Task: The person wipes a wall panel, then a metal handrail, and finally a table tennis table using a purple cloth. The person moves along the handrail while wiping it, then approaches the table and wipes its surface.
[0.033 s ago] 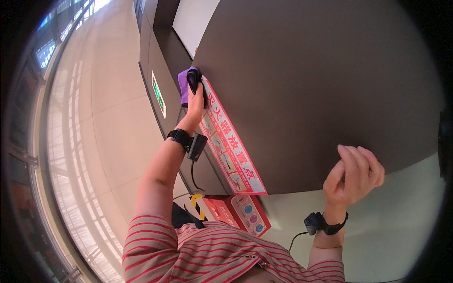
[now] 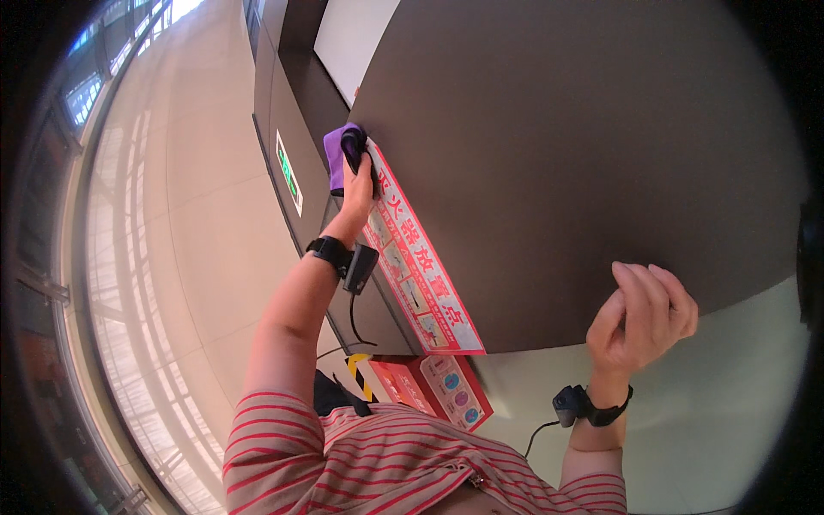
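Left hand [image 2: 357, 184] clasps a black item [image 2: 350, 148] beside purple cloth [image 2: 335, 151] at the sign [image 2: 424, 259]'s far end, right hand [image 2: 639, 324] loosely curled, empty, with progress unclear.

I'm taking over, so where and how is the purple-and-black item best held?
Probably by its black part, coming from the person's near side, as the left hand does: that part looks narrow and rounded, while the softer-looking purple part lies to its left.

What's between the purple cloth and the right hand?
From the purple cloth, the head view shows the left hand on a black object, a red-bordered sign, then bare dark panel to the right hand.
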`<state>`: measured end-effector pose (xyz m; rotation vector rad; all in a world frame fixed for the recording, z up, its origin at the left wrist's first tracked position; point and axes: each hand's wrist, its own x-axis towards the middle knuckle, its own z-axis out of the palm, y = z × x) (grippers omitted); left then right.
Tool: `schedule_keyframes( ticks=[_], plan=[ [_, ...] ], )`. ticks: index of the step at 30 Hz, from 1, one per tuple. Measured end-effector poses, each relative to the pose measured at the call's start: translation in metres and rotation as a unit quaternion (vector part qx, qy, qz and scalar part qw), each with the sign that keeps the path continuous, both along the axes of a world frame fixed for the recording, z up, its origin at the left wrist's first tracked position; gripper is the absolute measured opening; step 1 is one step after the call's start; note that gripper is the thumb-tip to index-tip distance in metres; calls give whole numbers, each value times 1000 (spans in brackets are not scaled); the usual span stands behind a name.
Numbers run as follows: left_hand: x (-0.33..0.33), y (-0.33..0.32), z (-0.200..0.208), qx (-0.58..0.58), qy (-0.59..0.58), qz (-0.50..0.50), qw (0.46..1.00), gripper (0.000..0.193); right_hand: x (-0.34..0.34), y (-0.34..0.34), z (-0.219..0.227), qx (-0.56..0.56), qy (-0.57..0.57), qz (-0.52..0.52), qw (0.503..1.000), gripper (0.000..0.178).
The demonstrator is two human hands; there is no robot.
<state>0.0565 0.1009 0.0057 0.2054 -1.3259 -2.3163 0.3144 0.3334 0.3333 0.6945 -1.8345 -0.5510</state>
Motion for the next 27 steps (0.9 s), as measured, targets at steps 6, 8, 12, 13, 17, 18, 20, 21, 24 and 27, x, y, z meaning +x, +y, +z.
schedule_keyframes(
  ticks=[6, 8, 12, 13, 17, 18, 20, 21, 24, 27],
  plan=[
    [118, 72, 4, -48, -3, -60, 997, 71, -2, 1, -1, 7, 22, 17, 1000, 22],
    [166, 94, 3, -143, 38, -53, 988, 72, -3, 2, -1, 4, 27, 21, 999, 22],
    [158, 82, 13, -88, 13, -96, 991, 68, -4, 2, -1, -5, 30, 29, 999, 22],
    [151, 79, 16, -96, 54, -67, 992, 66, -5, 1, -2, -10, 34, 37, 999, 22],
    [169, 98, 22, -109, 34, -67, 991, 72, -7, 0, -4, -29, 38, 61, 997, 24],
    [190, 108, 20, -151, 54, -65, 985, 76, -7, 0, -4, -31, 37, 64, 997, 24],
    [234, 125, 14, -284, 88, -72, 952, 81, -8, 0, -4, -30, 42, 67, 996, 24],
    [253, 129, 11, -325, 109, -97, 934, 86, -8, 1, -4, -31, 45, 69, 996, 24],
    [287, 123, 9, -439, 172, -192, 860, 84, -8, 3, -2, -9, 54, 62, 997, 22],
    [277, 109, 21, -500, 227, -182, 816, 83, -7, 5, -2, -11, 48, 54, 997, 22]
  ],
)
